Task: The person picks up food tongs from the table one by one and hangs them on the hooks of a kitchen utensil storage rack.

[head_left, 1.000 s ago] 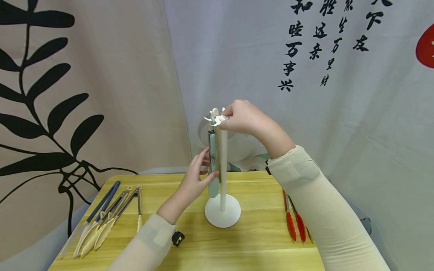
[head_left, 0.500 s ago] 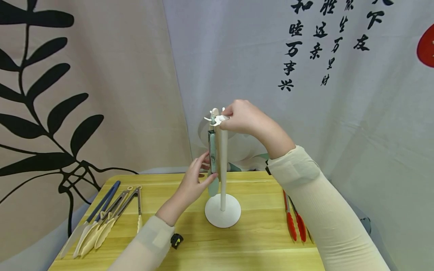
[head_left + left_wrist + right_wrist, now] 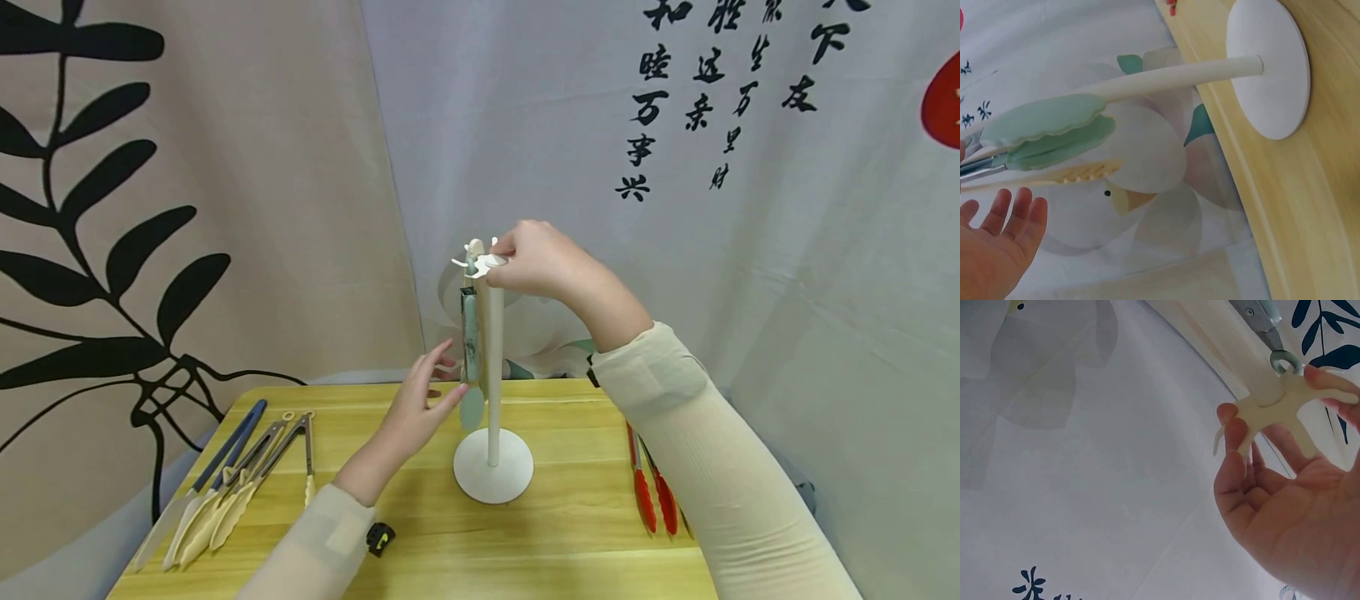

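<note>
A white stand (image 3: 493,367) with a round base holds up a crown of hooks (image 3: 1282,415). My right hand (image 3: 543,262) grips this crown at the top, fingers and thumb around its arms. From one hook hang green tongs (image 3: 470,333) by their ring; their scalloped tips (image 3: 1044,122) point down, slightly spread. Behind them hangs a yellowish slotted utensil (image 3: 1085,172). My left hand (image 3: 408,408) is beside the tongs with fingers loosely extended, its thumb tip right at their edge in the head view.
On the table's left lie several tongs (image 3: 240,483) with cream tips and blue or metal handles. Red-tipped tongs (image 3: 643,496) lie at the right, partly behind my right sleeve (image 3: 720,450). A printed curtain (image 3: 525,125) hangs behind the wooden table (image 3: 420,542).
My left hand has loosened from the green tongs and drawn back a little to the left and down. The tongs' lower end has settled slightly higher. My right hand stays in place.
</note>
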Action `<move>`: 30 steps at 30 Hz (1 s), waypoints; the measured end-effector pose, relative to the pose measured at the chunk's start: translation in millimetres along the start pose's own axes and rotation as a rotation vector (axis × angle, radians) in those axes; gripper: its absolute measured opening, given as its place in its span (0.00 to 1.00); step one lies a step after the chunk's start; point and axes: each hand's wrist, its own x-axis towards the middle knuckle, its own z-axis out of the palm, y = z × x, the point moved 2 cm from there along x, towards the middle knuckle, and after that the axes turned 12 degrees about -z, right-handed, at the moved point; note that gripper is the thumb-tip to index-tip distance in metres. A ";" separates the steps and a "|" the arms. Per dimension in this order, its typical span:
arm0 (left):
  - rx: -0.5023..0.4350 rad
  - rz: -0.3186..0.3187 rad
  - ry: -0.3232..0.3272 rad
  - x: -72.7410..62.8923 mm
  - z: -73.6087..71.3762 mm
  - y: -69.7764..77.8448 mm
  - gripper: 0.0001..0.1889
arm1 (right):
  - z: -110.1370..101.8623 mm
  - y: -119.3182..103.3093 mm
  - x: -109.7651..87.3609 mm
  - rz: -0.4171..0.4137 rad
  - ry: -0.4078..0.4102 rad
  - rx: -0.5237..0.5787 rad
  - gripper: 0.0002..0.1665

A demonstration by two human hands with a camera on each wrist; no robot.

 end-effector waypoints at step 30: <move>0.461 -0.404 -0.068 -46.7 -46.7 -104.6 0.40 | -9.9 22.3 -0.8 -0.184 -0.093 0.128 0.21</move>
